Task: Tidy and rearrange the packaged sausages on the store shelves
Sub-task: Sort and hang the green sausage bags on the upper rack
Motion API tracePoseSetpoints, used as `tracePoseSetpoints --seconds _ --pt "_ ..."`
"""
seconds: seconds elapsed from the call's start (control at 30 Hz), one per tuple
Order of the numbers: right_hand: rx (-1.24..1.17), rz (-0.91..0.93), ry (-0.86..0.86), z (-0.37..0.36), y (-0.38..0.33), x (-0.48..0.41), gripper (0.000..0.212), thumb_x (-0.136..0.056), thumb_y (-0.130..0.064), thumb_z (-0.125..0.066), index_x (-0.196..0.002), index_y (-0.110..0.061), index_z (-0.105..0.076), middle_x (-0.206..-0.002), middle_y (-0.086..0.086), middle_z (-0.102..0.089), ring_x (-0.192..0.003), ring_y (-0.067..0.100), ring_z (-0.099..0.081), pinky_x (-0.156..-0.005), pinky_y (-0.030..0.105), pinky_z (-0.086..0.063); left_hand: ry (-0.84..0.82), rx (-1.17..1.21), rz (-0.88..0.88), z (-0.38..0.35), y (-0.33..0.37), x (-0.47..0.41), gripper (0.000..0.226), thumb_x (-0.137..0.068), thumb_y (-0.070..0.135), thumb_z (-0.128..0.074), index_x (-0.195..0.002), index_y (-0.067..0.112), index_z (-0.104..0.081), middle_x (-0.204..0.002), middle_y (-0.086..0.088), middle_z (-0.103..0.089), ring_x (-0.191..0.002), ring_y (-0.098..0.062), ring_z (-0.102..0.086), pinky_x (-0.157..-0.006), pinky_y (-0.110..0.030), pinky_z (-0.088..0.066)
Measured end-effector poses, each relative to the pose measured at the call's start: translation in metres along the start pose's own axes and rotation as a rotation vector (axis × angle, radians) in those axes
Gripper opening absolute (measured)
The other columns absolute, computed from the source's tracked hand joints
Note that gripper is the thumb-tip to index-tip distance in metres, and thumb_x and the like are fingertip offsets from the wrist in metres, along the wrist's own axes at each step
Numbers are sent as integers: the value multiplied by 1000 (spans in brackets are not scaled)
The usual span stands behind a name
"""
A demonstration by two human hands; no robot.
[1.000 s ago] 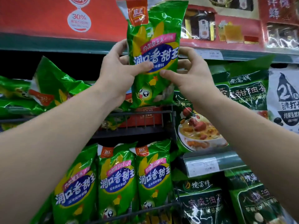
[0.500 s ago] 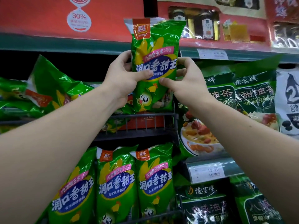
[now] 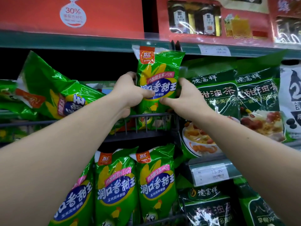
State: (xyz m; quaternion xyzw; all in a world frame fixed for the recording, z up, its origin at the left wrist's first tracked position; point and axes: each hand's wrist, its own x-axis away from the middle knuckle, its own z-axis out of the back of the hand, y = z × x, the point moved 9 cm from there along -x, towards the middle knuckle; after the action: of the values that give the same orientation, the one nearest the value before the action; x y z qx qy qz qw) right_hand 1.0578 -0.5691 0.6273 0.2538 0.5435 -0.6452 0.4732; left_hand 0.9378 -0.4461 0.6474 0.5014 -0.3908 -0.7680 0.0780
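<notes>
Since the earlier shots we've lowered the sausage pack [image 3: 158, 79] from in front of the red boxes [image 3: 101, 15] on the top shelf down to the wire basket [image 3: 146, 115]. Its bottom edge is now tucked behind the basket's front rail, upright, label fwd.

Left hand [image 3: 130, 93] grips the pack's left edge, thumb across the front. Right hand [image 3: 187, 97] pinches the right edge the same way, thumb on the front, fingers behind. The pack's right side is just beside the green tea bags [image 3: 216, 95].

To do this step well, we reckon:
- push it straight down till the base seats on the basket floor; we can't see the floor from here, so go by feel
- keep it vertical and square w/ the rail, brand tab up, matching the row of packs below [image 3: 114, 185]
- don't squeeze; the film looks slippery and crinkly
- let go one hand at a time and check it doesn't flop fwd

The tilted pack [image 3: 53, 88] to the left prob. needs standing up next.
</notes>
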Motion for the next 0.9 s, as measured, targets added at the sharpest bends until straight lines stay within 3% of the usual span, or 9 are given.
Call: tracePoseSetpoints --seconds 0.1,0.23,0.37,0.47,0.57,0.73,0.9 --pt "21 2 28 -1 1 1 44 -80 -60 -63 -105 -24 -58 -104 -3 -65 -108 25 -56 -92 46 -49 -25 -13 43 -2 0 0 51 -73 4 -83 -115 13 -56 -108 -6 -71 -96 -24 -70 -86 -42 -57" --pt "-62 -2 66 2 -3 -6 43 -88 -62 -51 -99 -21 -61 -102 -1 -67 -103 28 -58 -90 49 -48 -22 137 63 -2 3 0 35 -83 11 -74 -114 14 -58 -96 -7 -75 -77 -18 -74 -62 -32 -59" --pt "-6 7 91 -1 -1 -9 55 -79 -69 -47 -109 -24 -59 -108 -4 -67 -107 27 -58 -91 49 -49 36 198 29 1 6 -2 33 -89 13 -68 -117 18 -53 -94 -5 -74 -66 -14 -73 -52 -27 -56" --pt "45 -8 101 -4 2 -11 63 -76 -71 -47 -121 -28 -56 -114 -2 -65 -112 28 -55 -92 50 -48 86 158 12 4 0 -8 36 -90 10 -69 -118 21 -49 -103 -9 -71 -83 -21 -73 -69 -41 -62" --pt "150 8 105 -8 7 -13 60 -83 -64 -54 -130 -27 -54 -117 2 -64 -114 31 -54 -92 50 -48 139 132 23 9 -5 -14 40 -86 8 -73 -117 17 -50 -109 -15 -69 -95 -32 -70 -87 -51 -57" --pt "184 -10 88 -11 16 -12 54 -84 -63 -54 -118 -21 -59 -113 3 -64 -110 32 -55 -89 48 -49 159 16 24 9 -9 -19 62 -80 15 -80 -134 6 -50 -113 -15 -67 -98 -34 -68 -89 -50 -56" --pt "263 14 102 -11 13 -4 46 -92 -51 -56 -116 -11 -54 -116 11 -56 -112 34 -47 -94 48 -44 156 -143 -9 6 -1 -16 58 -82 18 -79 -132 6 -51 -114 -11 -66 -101 -29 -67 -92 -45 -55"
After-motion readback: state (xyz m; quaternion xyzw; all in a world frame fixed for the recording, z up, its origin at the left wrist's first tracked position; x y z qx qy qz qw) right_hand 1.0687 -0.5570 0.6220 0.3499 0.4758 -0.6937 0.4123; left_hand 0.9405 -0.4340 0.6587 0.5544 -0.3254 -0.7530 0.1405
